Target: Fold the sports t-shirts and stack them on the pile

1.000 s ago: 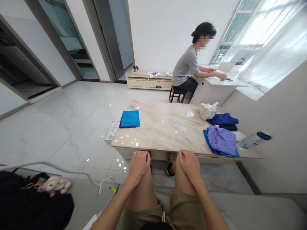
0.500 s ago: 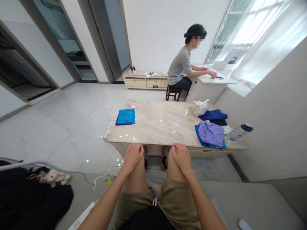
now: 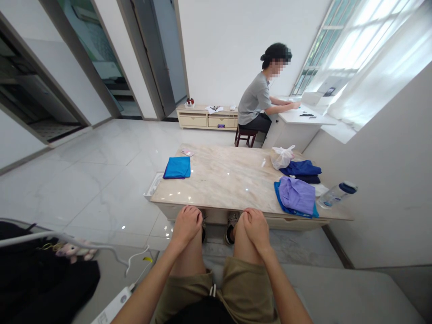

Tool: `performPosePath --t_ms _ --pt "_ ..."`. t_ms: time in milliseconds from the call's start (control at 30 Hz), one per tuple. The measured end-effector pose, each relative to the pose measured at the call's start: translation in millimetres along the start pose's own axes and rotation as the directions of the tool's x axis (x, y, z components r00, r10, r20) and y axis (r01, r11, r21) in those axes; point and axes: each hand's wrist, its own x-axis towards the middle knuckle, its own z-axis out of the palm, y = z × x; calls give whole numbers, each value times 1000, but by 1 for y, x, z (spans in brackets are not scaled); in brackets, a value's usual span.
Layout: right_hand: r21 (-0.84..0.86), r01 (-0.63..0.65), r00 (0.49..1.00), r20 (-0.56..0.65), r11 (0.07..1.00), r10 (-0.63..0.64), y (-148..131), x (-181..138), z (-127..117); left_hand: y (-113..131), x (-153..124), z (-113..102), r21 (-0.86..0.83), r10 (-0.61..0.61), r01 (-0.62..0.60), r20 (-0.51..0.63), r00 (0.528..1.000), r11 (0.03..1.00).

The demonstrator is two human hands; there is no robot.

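I sit facing a low marble table [image 3: 232, 180]. My left hand [image 3: 186, 223] rests on my left knee with the fingers curled over it. On the right knee lies my right hand [image 3: 255, 226], curled the same way. Neither hand holds anything. A folded blue cloth [image 3: 177, 167] lies at the table's left. At the right sits a purple garment [image 3: 297, 195] on a blue one, with a folded dark blue garment [image 3: 301, 170] and a white plastic bag [image 3: 282, 156] behind it. A water bottle [image 3: 336, 195] lies at the right edge.
Another person [image 3: 261, 100] sits on a stool at a white desk [image 3: 300, 121] by the window. A low cabinet [image 3: 207, 116] stands against the far wall. Dark clothes and a pink plush toy [image 3: 72, 249] lie at my left, with a power strip [image 3: 114, 306].
Only the view has shifted slightly as my head moved. Both hands stay on my knees. The other person's arms moved a little at the desk.
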Motion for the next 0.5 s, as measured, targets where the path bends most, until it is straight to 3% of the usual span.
performPosePath --t_ms 500 --pt "-29 -36 999 13 999 37 -2 3 1 -10 0 4 -77 -31 31 3 1000 997"
